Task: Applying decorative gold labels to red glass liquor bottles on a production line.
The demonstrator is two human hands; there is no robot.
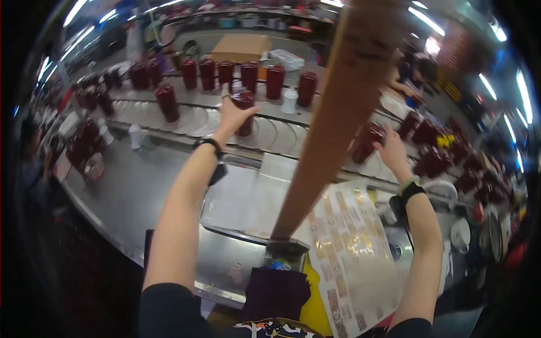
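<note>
Dark red cylindrical containers, two of them, sit under a worker's outstretched hands on a curved conveyor of pale round plates: the left hand (234, 112), its grip wrapped about the upper part of one upright dark red container (244, 115), fingers curled round the far side and thumb spread toward the near side; the right hand (390, 149), its grip laid open-fingered against a second, tilted dark red container (367, 142), though whether the fingers close round it cannot be told from the blur. Each wrist carries a dark band, the right with a pale green one just beside it. The held container stands on the conveyor (197, 121) beyond the near tabletop (135, 197), with a row of like containers (248, 76) upright just behind it and a small white cup (289, 101) near its right. More dark red containers crowd the conveyor at the far right (451, 158) and at the left edge (84, 141). Between the arms a long brown wooden post (332, 124) rises from a metal holder, crossing the view diagonally. Below the right forearm lies a sheet of gold and dark labels (349, 248); a shallow metal tray (242, 203) rests between the forearms. A cardboard box (241, 48) sits on the far side.
</note>
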